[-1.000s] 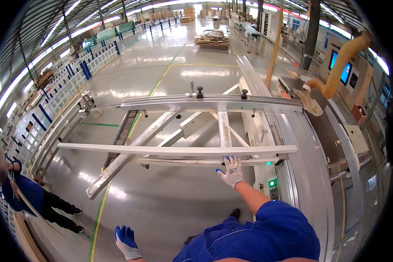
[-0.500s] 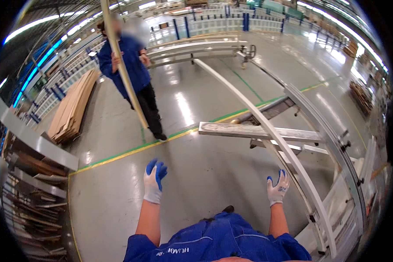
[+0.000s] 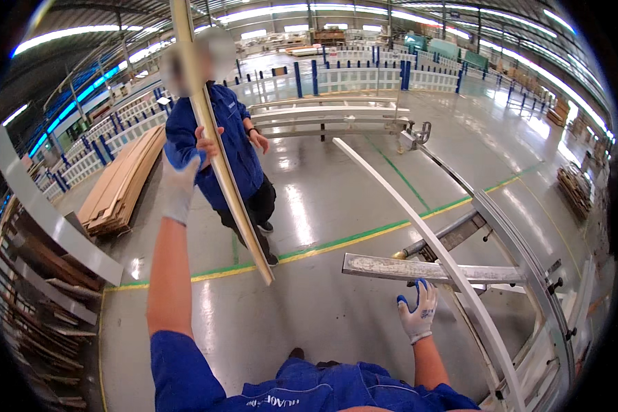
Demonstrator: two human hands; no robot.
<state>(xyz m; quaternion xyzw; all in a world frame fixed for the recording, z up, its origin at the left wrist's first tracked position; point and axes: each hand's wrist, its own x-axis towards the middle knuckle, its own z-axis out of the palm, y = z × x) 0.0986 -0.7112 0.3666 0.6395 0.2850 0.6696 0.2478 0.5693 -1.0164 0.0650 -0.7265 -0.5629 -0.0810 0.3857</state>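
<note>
the long pale wooden strip point(image 3: 221, 161) stands tilted at far left, gripped by a co-worker's hand point(image 3: 208, 142). the left gloved hand point(image 3: 178, 180) reaches up open, just beside it, not gripping. the right gloved hand point(image 3: 419, 312) hangs open near the grey metal frame point(image 3: 460, 275). handover looks unfinished.

The left arm is raised and stretched straight toward twelve o'clock, bare from the blue sleeve at the shoulder up to the wrist. The left hand point(image 3: 178, 180), gloved in white and blue, is held high with its fingers curled loosely. The right arm is kept low at five o'clock, bent slightly; the right hand point(image 3: 419, 312), gloved alike, is spread open, fingers pointing up.
</note>
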